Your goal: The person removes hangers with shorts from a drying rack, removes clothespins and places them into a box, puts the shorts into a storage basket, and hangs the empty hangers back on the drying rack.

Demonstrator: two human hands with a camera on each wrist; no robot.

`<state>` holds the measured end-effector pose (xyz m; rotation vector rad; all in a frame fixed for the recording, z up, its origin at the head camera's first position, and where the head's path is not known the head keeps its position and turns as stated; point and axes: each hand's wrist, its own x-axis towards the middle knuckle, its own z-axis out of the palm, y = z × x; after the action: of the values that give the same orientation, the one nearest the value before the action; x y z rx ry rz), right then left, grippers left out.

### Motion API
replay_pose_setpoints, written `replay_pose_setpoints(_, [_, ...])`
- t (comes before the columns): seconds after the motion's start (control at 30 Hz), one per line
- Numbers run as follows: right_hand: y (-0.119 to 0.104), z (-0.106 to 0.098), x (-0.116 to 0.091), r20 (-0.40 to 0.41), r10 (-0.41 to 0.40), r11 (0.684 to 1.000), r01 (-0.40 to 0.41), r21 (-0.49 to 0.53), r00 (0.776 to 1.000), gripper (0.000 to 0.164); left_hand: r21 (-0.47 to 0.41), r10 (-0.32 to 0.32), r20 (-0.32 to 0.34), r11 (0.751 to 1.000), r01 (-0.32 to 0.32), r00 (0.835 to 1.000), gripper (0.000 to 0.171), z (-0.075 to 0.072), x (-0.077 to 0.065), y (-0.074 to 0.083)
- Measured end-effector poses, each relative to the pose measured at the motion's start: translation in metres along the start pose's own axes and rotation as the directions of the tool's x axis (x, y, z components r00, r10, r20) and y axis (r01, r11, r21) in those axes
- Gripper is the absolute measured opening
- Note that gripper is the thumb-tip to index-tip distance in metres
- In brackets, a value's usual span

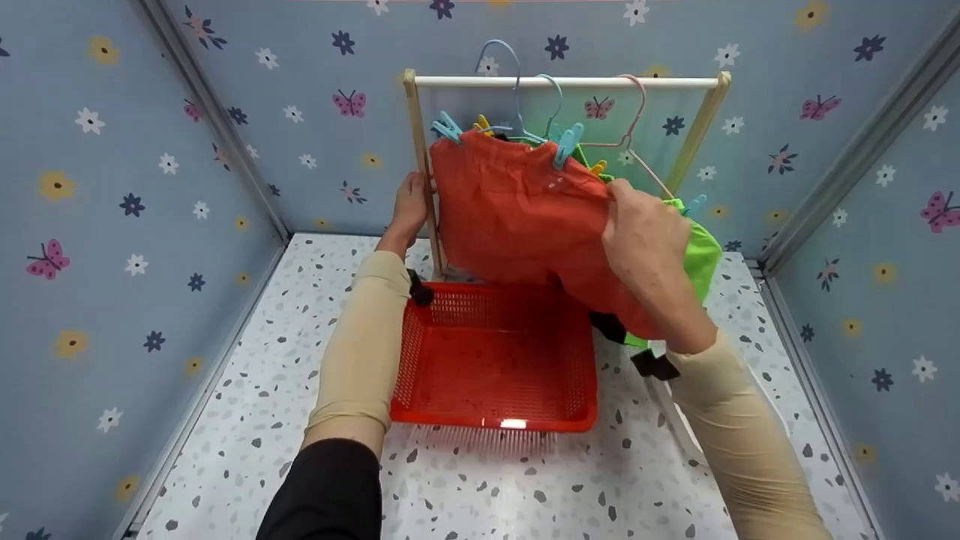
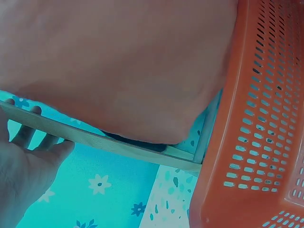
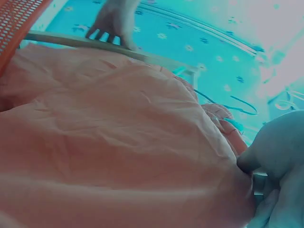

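Note:
Red shorts (image 1: 517, 202) hang from a blue hanger (image 1: 517, 90), with blue clothespins (image 1: 568, 146) at the waistband. The hanger's hook rises above the white rail (image 1: 600, 82) in the head view. My right hand (image 1: 649, 232) pinches the right end of the waistband; the right wrist view shows thumb and fingers at the cloth edge. On the left, my left hand (image 1: 409, 202) holds the wooden post (image 2: 95, 138) of the rack, fingers behind it and thumb at its near side. Behind the shorts, a bright green garment (image 1: 701, 251) hangs partly hidden.
A red plastic basket (image 1: 495, 427) stands on the speckled tabletop (image 1: 247, 420) in front of the rack. A green hanger (image 1: 556, 101) and a pink hanger (image 1: 641, 105) hang on the rail. Below my right forearm lies a white object (image 1: 679, 424), partly covered. Patterned walls enclose the sides.

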<state>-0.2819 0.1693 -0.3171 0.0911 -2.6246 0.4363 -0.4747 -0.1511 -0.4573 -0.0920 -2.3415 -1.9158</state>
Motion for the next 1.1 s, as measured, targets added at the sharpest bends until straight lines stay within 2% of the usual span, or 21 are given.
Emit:
replay_pose_setpoints(0.17, [0.012,-0.020,-0.015,-0.091,-0.019,0.999,0.022,0.031,0.996,0.029,0.011,-0.019,-0.002,1.000,0.019,1.000,0.058,-0.010,-0.002,0.008])
replay_pose_setpoints(0.3, [0.023,-0.030,-0.022,-0.201,-0.064,0.996,0.074,0.043,0.978,0.028,-0.056,-0.110,0.030,0.992,0.112,0.993,0.053,-0.018,-0.005,0.023])
replay_pose_setpoints(0.43, [0.034,-0.032,-0.027,-0.282,-0.110,0.990,0.129,0.051,0.953,0.027,-0.117,-0.208,0.081,0.969,0.217,0.975,0.053,-0.026,-0.008,0.036])
replay_pose_setpoints(0.53, [0.041,-0.029,-0.031,-0.315,-0.126,0.985,0.156,0.074,0.941,0.028,-0.137,-0.253,0.062,0.956,0.259,0.965,0.052,-0.034,-0.007,0.046])
replay_pose_setpoints(0.67, [0.053,-0.026,-0.037,-0.355,-0.128,0.979,0.175,0.102,0.926,0.027,-0.225,-0.268,0.017,0.938,0.265,0.963,0.044,-0.043,-0.008,0.063])
replay_pose_setpoints(0.77, [0.063,-0.024,-0.043,-0.402,-0.138,0.971,0.203,0.124,0.905,0.025,-0.272,-0.234,0.017,0.935,0.229,0.972,0.038,-0.049,-0.015,0.076])
replay_pose_setpoints(0.87, [0.072,-0.021,-0.051,-0.435,-0.156,0.959,0.242,0.150,0.887,0.024,-0.298,-0.176,0.016,0.939,0.172,0.984,0.033,-0.055,-0.034,0.081])
replay_pose_setpoints(0.93, [0.075,-0.018,-0.056,-0.441,-0.175,0.951,0.267,0.157,0.880,0.023,-0.304,-0.129,0.021,0.944,0.129,0.991,0.030,-0.060,-0.055,0.081])
replay_pose_setpoints(1.0, [0.075,-0.014,-0.062,-0.442,-0.185,0.943,0.285,0.171,0.878,0.022,-0.298,-0.066,0.034,0.952,0.073,0.997,0.028,-0.066,-0.082,0.079])
replay_pose_setpoints(1.1, [0.074,-0.007,-0.070,-0.443,-0.208,0.927,0.320,0.194,0.872,0.020,-0.276,0.046,0.045,0.961,-0.032,0.998,0.028,-0.073,-0.132,0.076])
